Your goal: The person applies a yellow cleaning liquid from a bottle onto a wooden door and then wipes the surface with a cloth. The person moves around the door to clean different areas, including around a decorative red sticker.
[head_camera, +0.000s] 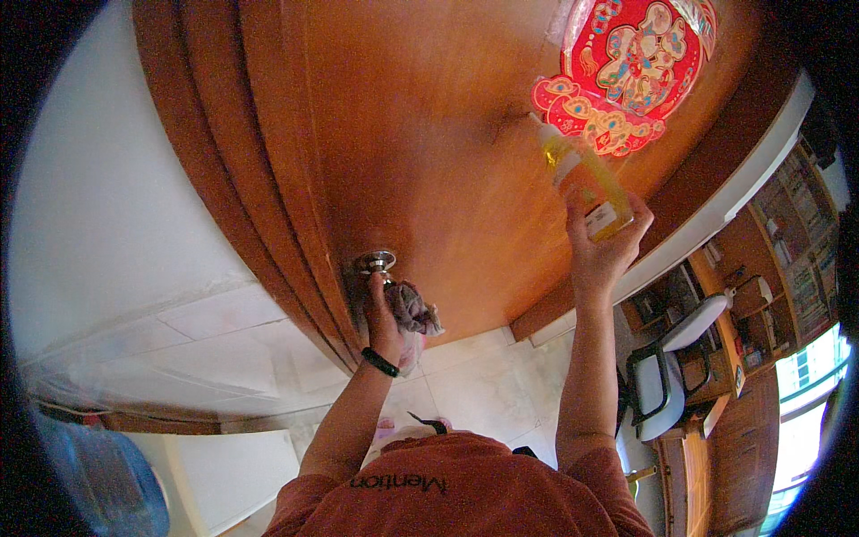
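Observation:
My left hand [384, 329], with a dark band on its wrist, holds a crumpled greyish cloth [409, 310]. Its fingertips meet the shiny metal knob [377, 262] of a brown wooden door [429, 174]; whether they grip the knob is hard to tell. Up to the right, my right hand [607, 235] grasps the lower end of a clear bottle of yellow liquid [584, 181]. The bottle is tilted, and its pale nozzle points at the door beside a red paper decoration [637, 60]. Part of the decoration's lower edge lies behind the bottle.
Stepped wooden door trim [248, 154] and a white wall [114, 201] run along the left. Pale floor tiles [483, 382] show below. On the right are an office chair [661, 382], wooden shelves [785, 248] and a bright window [798, 436]. A blue object [107, 476] stands lower left.

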The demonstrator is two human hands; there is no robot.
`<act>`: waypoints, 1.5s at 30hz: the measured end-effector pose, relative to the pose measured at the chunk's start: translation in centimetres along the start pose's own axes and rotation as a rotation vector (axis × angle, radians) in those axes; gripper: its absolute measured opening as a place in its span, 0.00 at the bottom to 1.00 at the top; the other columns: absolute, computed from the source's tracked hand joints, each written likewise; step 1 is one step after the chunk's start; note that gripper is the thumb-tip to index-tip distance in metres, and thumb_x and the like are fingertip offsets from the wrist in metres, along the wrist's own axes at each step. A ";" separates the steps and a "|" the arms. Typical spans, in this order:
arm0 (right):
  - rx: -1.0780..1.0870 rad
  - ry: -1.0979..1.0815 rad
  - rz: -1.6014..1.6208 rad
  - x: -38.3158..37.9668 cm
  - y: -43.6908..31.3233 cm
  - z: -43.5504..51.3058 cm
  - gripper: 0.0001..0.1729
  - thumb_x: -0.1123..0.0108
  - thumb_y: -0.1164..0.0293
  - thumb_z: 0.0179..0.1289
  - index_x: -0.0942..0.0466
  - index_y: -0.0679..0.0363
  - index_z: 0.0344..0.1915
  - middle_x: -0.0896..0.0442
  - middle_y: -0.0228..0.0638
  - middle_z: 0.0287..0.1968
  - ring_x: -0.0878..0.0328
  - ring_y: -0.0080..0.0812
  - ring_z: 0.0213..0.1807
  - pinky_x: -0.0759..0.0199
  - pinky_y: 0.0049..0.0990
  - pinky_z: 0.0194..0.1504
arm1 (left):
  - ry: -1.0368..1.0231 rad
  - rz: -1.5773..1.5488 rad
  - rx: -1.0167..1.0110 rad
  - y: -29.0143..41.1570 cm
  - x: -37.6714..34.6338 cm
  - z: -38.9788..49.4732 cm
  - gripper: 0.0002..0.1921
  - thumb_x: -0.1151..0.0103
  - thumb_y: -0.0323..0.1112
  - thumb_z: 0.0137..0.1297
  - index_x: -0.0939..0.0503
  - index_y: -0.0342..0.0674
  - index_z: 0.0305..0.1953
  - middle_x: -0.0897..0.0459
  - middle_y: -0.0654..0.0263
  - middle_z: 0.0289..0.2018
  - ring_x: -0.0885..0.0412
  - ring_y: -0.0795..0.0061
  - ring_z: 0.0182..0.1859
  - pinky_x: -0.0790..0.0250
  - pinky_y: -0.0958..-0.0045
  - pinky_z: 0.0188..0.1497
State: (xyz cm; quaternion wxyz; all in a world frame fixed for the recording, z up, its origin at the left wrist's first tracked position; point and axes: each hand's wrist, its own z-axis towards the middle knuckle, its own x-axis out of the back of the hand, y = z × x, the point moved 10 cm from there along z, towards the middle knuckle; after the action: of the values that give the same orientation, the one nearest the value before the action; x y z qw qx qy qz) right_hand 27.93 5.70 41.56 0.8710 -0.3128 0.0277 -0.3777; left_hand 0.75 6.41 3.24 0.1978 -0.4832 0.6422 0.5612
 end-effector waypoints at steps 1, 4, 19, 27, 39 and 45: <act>-0.011 -0.019 0.023 -0.1 0.0 -0.1 0.34 0.24 0.69 0.49 0.37 0.59 0.51 0.23 0.39 0.40 0.24 0.31 0.39 0.27 0.31 0.41 | 0.001 0.000 0.002 0.0 0.0 0.0 0.19 0.46 0.59 0.67 0.29 0.49 0.38 0.26 0.74 0.28 0.27 0.79 0.29 0.29 0.74 0.32; 0.018 -0.032 0.016 0.0 -0.6 -0.2 0.34 0.24 0.67 0.50 0.37 0.59 0.51 0.23 0.39 0.40 0.24 0.30 0.38 0.27 0.31 0.40 | 0.013 -0.008 0.006 -0.2 0.3 0.2 0.20 0.46 0.60 0.67 0.29 0.49 0.38 0.26 0.74 0.27 0.26 0.79 0.29 0.29 0.75 0.31; 0.109 -0.004 -0.091 0.2 -1.1 0.9 0.39 0.23 0.62 0.46 0.37 0.57 0.52 0.17 0.46 0.36 0.16 0.41 0.37 0.21 0.34 0.39 | 0.081 -0.019 0.005 1.1 -1.6 -2.0 0.22 0.46 0.62 0.65 0.26 0.47 0.38 0.22 0.71 0.26 0.23 0.76 0.27 0.27 0.72 0.30; 0.020 -0.012 -0.051 0.4 0.3 0.8 0.38 0.23 0.62 0.46 0.37 0.58 0.52 0.18 0.47 0.38 0.17 0.40 0.38 0.22 0.34 0.41 | 0.094 0.051 -0.092 1.7 -0.6 -1.1 0.20 0.49 0.60 0.68 0.27 0.49 0.40 0.23 0.73 0.26 0.24 0.78 0.28 0.28 0.73 0.30; -0.003 -0.051 -0.042 0.5 0.6 0.2 0.33 0.24 0.67 0.49 0.36 0.58 0.50 0.22 0.39 0.38 0.24 0.30 0.36 0.26 0.31 0.39 | 0.004 0.041 -0.059 2.2 -2.7 -2.5 0.21 0.47 0.61 0.66 0.28 0.48 0.36 0.24 0.74 0.25 0.25 0.78 0.27 0.28 0.73 0.29; 0.018 -0.050 -0.073 0.2 0.3 0.4 0.32 0.24 0.68 0.50 0.36 0.58 0.49 0.22 0.39 0.37 0.23 0.31 0.36 0.26 0.31 0.38 | 0.082 0.053 -0.107 2.3 -1.4 -1.9 0.22 0.47 0.62 0.66 0.28 0.49 0.39 0.25 0.73 0.26 0.26 0.79 0.27 0.29 0.73 0.29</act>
State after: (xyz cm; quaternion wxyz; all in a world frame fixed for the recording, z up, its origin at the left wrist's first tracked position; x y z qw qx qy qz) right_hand 28.38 5.91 41.71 0.8600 -0.3149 -0.0089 -0.4014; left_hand 0.04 5.03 6.11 0.1304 -0.4984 0.6314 0.5796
